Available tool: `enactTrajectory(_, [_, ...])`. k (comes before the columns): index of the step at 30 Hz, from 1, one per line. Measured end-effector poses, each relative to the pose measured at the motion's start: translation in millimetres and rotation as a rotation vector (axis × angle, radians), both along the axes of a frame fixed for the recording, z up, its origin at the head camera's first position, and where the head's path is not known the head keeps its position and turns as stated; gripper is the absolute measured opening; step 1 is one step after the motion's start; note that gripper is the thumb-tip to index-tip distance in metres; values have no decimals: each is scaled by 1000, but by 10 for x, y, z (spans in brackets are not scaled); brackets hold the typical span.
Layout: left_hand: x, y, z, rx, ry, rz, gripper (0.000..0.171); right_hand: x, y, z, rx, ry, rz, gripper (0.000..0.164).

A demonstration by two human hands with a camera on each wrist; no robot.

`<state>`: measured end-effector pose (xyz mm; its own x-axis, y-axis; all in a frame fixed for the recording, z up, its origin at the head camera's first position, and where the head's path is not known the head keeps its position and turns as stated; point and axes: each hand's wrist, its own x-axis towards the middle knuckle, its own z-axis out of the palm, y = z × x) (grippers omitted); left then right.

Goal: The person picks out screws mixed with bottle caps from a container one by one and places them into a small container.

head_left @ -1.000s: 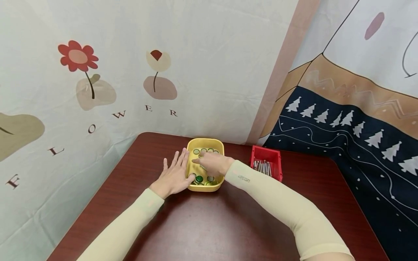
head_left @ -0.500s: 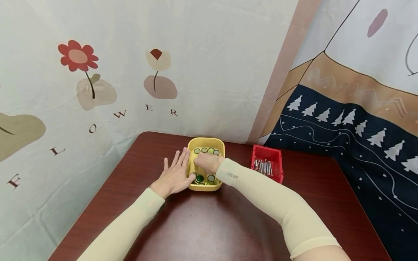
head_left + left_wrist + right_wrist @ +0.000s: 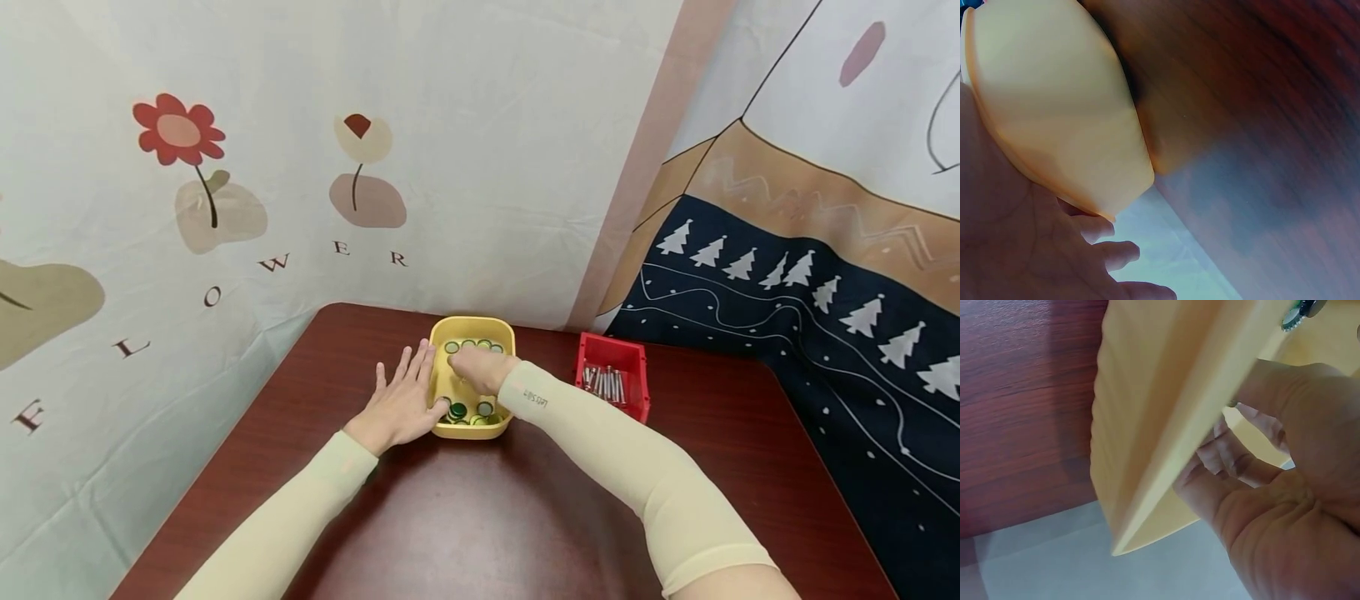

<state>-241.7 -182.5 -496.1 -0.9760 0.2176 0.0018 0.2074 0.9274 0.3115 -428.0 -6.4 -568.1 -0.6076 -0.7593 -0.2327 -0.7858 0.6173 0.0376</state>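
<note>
A yellow plastic basket [image 3: 472, 434] stands at the far middle of the table with several bottle caps inside. Along its far side runs a row of caps [image 3: 468, 344]; a loose pile with a green cap [image 3: 457, 411] lies at the near end. My left hand [image 3: 401, 408] rests against the basket's left side, fingers straight and spread, thumb at the rim. My right hand [image 3: 482, 369] reaches down inside, just short of the far row, its fingers bent in the right wrist view. The basket wall [image 3: 1141, 394] hides its fingertips there, so I cannot tell whether they pinch a cap.
To the right of the basket stands a red bin [image 3: 635, 375] with several metal bolts or screws [image 3: 604, 384] in it. The dark red wooden table [image 3: 480, 517] reaches back to a printed cloth wall [image 3: 480, 167].
My right hand, which pointed toward the far row with a stretched index finger, has bent its fingers and drawn its wrist slightly left. The left hand stays put.
</note>
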Motion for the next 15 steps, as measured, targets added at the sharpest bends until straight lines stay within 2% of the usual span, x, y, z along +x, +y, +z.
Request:
enactTrajectory(5, [-4,7,-17,-4,3,1,101,29,41,22,12,39,-5,40])
enactTrajectory(8, [-10,12,-22,-5,5,1,101,126,82,142,-8,63,-21,39])
enactTrajectory(10, [-14,16,-23,0,4,0,101,207,110,258,-49,65,-43,38])
enactTrajectory(15, [-19,24,-27,3,3,-2,101,623,206,843,-144,-43,-125,32])
